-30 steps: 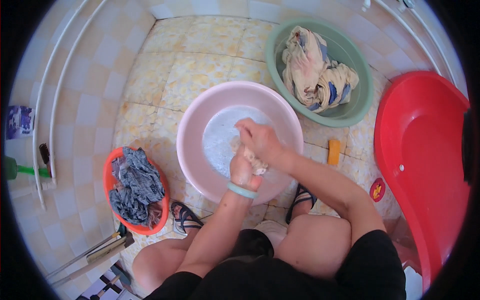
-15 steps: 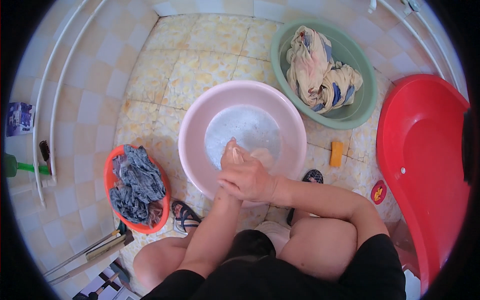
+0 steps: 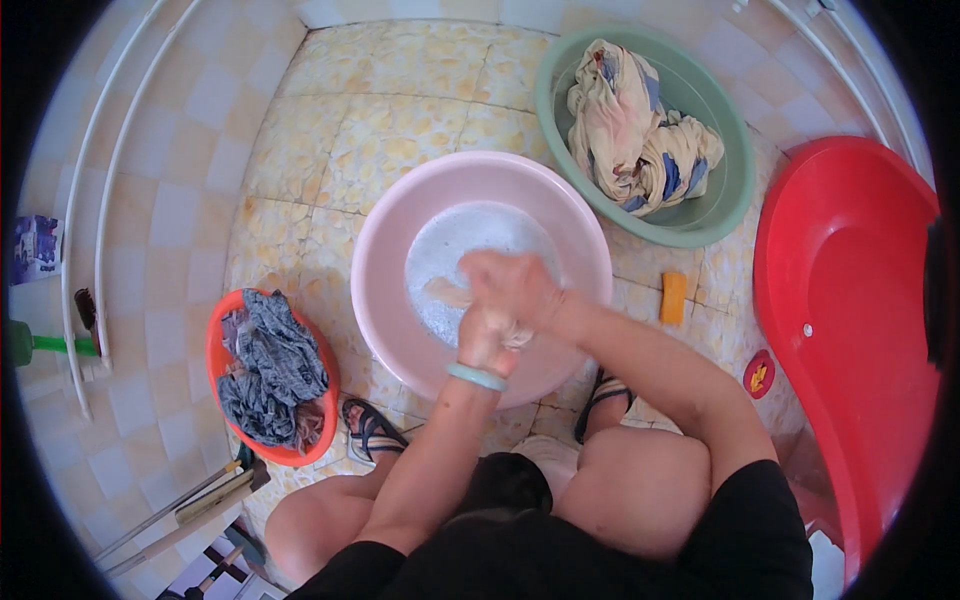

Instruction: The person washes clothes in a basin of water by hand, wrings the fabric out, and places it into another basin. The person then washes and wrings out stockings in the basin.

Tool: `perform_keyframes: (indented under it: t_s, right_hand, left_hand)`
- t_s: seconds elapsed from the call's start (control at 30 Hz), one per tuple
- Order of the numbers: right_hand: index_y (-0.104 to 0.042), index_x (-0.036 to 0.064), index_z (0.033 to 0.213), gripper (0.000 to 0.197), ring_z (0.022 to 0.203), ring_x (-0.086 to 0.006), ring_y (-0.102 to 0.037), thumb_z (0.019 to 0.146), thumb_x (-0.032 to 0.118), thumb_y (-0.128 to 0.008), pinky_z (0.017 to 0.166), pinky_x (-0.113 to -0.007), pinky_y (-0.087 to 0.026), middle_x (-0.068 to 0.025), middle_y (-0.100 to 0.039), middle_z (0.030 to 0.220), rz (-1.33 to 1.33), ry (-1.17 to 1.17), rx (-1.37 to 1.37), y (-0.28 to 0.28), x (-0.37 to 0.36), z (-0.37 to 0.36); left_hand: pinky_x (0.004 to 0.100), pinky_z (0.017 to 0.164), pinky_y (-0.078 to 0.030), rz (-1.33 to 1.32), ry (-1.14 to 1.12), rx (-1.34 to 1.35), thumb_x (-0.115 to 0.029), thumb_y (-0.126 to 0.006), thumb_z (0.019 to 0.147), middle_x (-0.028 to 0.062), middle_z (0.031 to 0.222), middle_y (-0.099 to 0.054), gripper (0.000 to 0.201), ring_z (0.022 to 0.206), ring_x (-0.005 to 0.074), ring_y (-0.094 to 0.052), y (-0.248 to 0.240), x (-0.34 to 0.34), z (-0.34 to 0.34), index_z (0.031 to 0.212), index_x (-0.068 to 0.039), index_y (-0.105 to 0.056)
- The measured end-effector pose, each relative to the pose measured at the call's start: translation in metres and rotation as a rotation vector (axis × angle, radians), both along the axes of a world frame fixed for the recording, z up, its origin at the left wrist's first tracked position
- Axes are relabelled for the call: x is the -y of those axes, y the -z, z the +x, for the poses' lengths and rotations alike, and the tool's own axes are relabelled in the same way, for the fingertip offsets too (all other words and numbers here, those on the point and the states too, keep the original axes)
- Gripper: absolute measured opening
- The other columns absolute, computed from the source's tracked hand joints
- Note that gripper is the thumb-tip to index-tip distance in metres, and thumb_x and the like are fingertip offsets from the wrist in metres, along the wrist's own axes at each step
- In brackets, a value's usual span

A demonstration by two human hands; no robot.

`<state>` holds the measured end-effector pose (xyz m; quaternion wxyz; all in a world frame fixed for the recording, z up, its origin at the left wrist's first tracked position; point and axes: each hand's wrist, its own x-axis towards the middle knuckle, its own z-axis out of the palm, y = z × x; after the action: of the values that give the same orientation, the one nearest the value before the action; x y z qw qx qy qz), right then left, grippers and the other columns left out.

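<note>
Over the pink basin (image 3: 386, 228) of cloudy, sudsy water, my two hands are together on a small pale cloth (image 3: 448, 292). My left hand (image 3: 484, 338) is closed around part of it, and a bit of fabric shows beside the thumb side. A pale green bangle (image 3: 478, 376) circles my left wrist. Just above and against it, my right hand (image 3: 520, 288) has its fingers curled over the cloth, slightly blurred by motion. One end of the cloth sticks out to the left, above the water.
A green basin (image 3: 742, 200) with cream and blue fabric (image 3: 612, 130) stands at far right. An orange basin (image 3: 318, 452) holds dark grey clothes (image 3: 285, 345) at left. An orange block (image 3: 673, 298) lies on the tiles, near a red tub (image 3: 850, 300). Sandalled feet flank the basin.
My right hand has slid up off the left wrist to the fingers, baring the bangle. My left hand has shifted slightly right and down; the cloth end now points left.
</note>
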<state>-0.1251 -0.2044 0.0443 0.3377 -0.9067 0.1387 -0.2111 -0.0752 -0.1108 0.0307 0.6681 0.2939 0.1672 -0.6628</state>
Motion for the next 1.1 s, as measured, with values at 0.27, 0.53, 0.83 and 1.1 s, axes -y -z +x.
perform_keyframes:
  t_s: [0.27, 0.53, 0.83, 1.1]
  right_hand:
    - [-0.061, 0.0075, 0.087, 0.012, 0.072, -0.0272, -0.062, 0.083, 0.016, -0.053, 0.057, -0.036, -0.05, -0.0108, -0.062, 0.08, -0.022, -0.105, 0.331, -0.027, -0.056, 0.008]
    - [-0.06, 0.0101, 0.084, 0.008, 0.068, -0.0298, -0.06, 0.08, 0.017, -0.059, 0.052, -0.038, -0.048, -0.0093, -0.06, 0.078, 0.337, 0.151, 0.039, -0.018, -0.033, 0.002]
    - [-0.059, 0.012, 0.081, 0.005, 0.068, -0.0229, -0.061, 0.077, 0.014, -0.057, 0.051, -0.032, -0.049, -0.0073, -0.06, 0.081, 0.127, 0.121, -0.092, 0.006, -0.003, 0.004]
    - [-0.06, 0.0099, 0.083, 0.008, 0.069, -0.0273, -0.06, 0.079, 0.015, -0.055, 0.055, -0.034, -0.05, -0.0101, -0.061, 0.08, -0.361, -0.019, 0.359, -0.019, -0.024, 0.008]
  left_hand:
    - [0.0286, 0.083, -0.045, -0.074, -0.249, 0.727, -0.029, -0.042, 0.093, 0.0052, 0.108, -0.054, 0.033, 0.094, 0.0158, -0.054, 0.1, -0.05, 0.037, 0.118, -0.008, -0.046]
    - [0.0289, 0.071, -0.045, 0.042, -0.039, 0.537, -0.027, -0.038, 0.095, 0.0027, 0.094, -0.052, 0.027, 0.083, 0.0141, -0.052, 0.038, -0.012, 0.006, 0.109, -0.008, -0.05]
    - [0.0311, 0.083, -0.044, 0.082, -0.141, 0.138, -0.03, -0.037, 0.095, 0.0052, 0.103, -0.052, 0.038, 0.094, 0.0177, -0.053, -0.026, 0.0, -0.007, 0.123, -0.006, -0.043]
    - [0.0323, 0.071, -0.049, 0.072, -0.15, 0.194, -0.035, -0.044, 0.092, 0.005, 0.088, -0.056, 0.029, 0.08, 0.0178, -0.057, -0.01, -0.003, 0.005, 0.099, -0.008, -0.051]
